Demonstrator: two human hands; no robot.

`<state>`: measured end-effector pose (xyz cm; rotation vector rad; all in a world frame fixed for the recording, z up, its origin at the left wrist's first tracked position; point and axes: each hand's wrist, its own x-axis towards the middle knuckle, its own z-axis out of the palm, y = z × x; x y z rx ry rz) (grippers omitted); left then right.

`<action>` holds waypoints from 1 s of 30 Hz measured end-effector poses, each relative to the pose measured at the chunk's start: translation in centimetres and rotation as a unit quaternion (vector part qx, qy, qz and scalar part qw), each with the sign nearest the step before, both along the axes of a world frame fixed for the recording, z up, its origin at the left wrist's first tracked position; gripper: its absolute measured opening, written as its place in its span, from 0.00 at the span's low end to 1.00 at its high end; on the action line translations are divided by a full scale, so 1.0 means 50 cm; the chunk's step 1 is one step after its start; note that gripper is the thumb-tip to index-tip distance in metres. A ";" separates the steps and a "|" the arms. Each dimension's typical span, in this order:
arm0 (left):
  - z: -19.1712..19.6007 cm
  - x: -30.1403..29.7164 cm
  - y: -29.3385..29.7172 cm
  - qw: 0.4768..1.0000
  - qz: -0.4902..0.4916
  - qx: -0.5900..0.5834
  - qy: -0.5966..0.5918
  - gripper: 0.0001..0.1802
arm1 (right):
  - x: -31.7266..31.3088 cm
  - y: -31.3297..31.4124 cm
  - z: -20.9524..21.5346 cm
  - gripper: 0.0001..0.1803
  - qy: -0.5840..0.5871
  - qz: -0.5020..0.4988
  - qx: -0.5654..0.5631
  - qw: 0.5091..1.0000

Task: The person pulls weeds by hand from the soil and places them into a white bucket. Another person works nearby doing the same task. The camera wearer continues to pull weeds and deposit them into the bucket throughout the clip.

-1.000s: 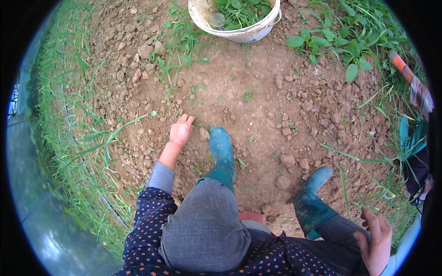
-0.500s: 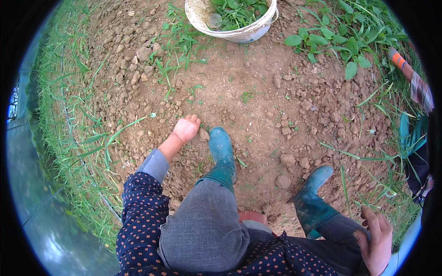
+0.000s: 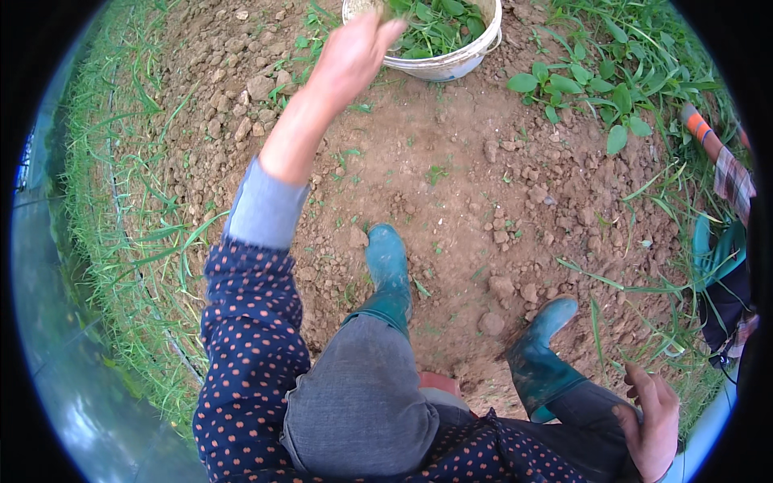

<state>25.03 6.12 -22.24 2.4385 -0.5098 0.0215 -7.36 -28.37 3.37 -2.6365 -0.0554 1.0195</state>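
My left hand (image 3: 352,58) reaches over the near left rim of a white bucket (image 3: 441,68). Its fingers are smeared by motion, so whether they hold anything does not show. Inside the bucket lies a heap of green leafy plants (image 3: 439,26), partly covered by that hand. Low on the right, my right hand (image 3: 651,419) hangs by my right knee, thumb and fingers apart and slightly bent, with nothing in it.
Cloddy brown soil (image 3: 435,185) stretches around my green rubber boots (image 3: 388,262). Broad-leaved plants (image 3: 596,88) grow at the far right, grass (image 3: 105,209) along the left. At the right edge, another person's checked sleeve (image 3: 733,181) and teal boot or glove (image 3: 719,251) show.
My left hand has left the soil beside my left boot and swung forward to the bucket. My right hand stays nearly where it was.
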 end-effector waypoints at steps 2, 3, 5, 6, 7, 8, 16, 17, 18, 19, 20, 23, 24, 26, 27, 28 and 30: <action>0.010 0.010 -0.046 0.987 -0.030 -0.014 -0.160 0.17 | 0.002 0.001 0.003 0.25 -0.013 0.005 0.001 1.000; 0.006 0.014 -0.065 0.963 -0.055 -0.031 -0.264 0.17 | 0.003 0.000 0.004 0.25 -0.021 0.004 0.002 1.000; -0.052 -0.069 -0.076 0.996 -0.070 0.018 -0.056 0.15 | 0.006 -0.002 0.005 0.25 -0.024 -0.011 0.011 1.000; -0.091 -0.109 -0.084 0.992 -0.112 0.051 0.024 0.14 | 0.007 -0.002 0.005 0.25 -0.025 -0.017 0.016 0.999; -0.134 -0.158 -0.092 0.981 -0.131 0.106 0.099 0.14 | 0.008 -0.001 0.005 0.25 -0.019 -0.011 0.016 1.000; -0.175 -0.205 -0.095 0.961 -0.159 0.188 0.126 0.16 | 0.008 0.000 0.006 0.25 -0.013 -0.001 0.015 1.000; -0.347 -0.303 -0.153 0.928 -0.158 0.272 0.198 0.13 | 0.008 0.012 0.005 0.26 0.026 -0.023 -0.004 0.999; -0.348 -0.293 -0.156 0.926 -0.148 0.267 0.223 0.13 | 0.008 0.014 0.007 0.26 0.039 -0.030 -0.005 0.999; -0.348 -0.283 -0.155 0.923 -0.143 0.258 0.246 0.13 | 0.008 0.016 0.008 0.26 0.038 -0.035 -0.003 0.999; -0.347 -0.274 -0.154 0.923 -0.137 0.240 0.268 0.12 | 0.010 0.018 0.009 0.25 0.039 -0.040 -0.003 0.998; -0.347 -0.266 -0.151 0.922 -0.133 0.220 0.290 0.12 | 0.011 0.020 0.009 0.25 0.041 -0.047 -0.004 0.998; -0.347 -0.252 -0.136 0.912 -0.164 0.240 0.288 0.15 | 0.017 0.022 0.010 0.25 0.073 -0.051 -0.022 0.996; -0.346 -0.251 -0.123 0.920 -0.137 0.217 0.296 0.15 | 0.017 0.021 0.009 0.25 0.069 -0.050 -0.020 0.996; -0.337 -0.264 -0.082 0.935 -0.082 0.164 0.302 0.16 | 0.016 0.019 0.006 0.25 0.063 -0.052 -0.017 0.997; -0.328 -0.272 -0.050 0.946 -0.042 0.123 0.298 0.16 | 0.015 0.016 0.006 0.25 0.065 -0.058 -0.017 0.996; -0.316 -0.280 -0.005 0.956 -0.004 0.080 0.283 0.16 | 0.014 0.014 0.005 0.25 0.067 -0.066 -0.017 0.995; -0.279 -0.307 0.105 0.959 0.068 0.018 0.274 0.14 | 0.011 0.007 0.003 0.25 0.062 -0.056 -0.018 0.996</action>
